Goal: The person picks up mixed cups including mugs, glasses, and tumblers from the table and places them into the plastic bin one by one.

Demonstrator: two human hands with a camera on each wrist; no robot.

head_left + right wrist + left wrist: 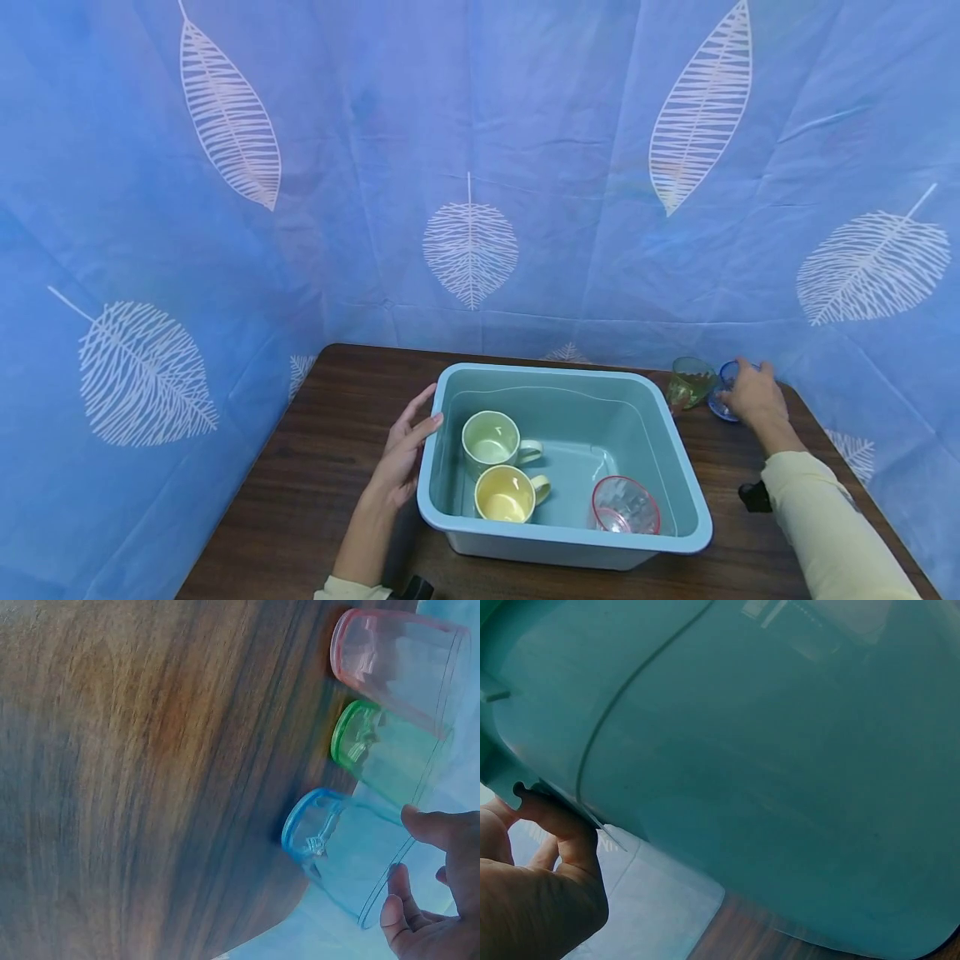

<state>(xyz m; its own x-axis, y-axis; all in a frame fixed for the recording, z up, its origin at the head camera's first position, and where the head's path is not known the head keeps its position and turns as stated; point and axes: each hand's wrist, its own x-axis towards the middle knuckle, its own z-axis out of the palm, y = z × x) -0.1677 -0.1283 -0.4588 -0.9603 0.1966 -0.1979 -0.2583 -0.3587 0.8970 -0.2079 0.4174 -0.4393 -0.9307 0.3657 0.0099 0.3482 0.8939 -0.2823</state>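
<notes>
A pale blue-green plastic basin [562, 377] stands on the table. My left hand [401, 458] holds its left rim, thumb on the rim and fingers along the outside. Inside are a light green mug [480, 456], a yellow mug [498, 510] and a clear red-rimmed glass [626, 507]. At the table's far right corner my right hand [756, 397] is at a blue glass [330, 847], its thumb and bent fingers spread about the rim. Whether they press on it is unclear. Beside that glass stand a green glass [390, 757] and a pink glass [397, 667], both upright.
The dark wooden table [300, 483] ends at a blue curtain [562, 250] with white leaf prints, behind and at both sides. The basin's right wall lies between the mugs and the glasses outside it.
</notes>
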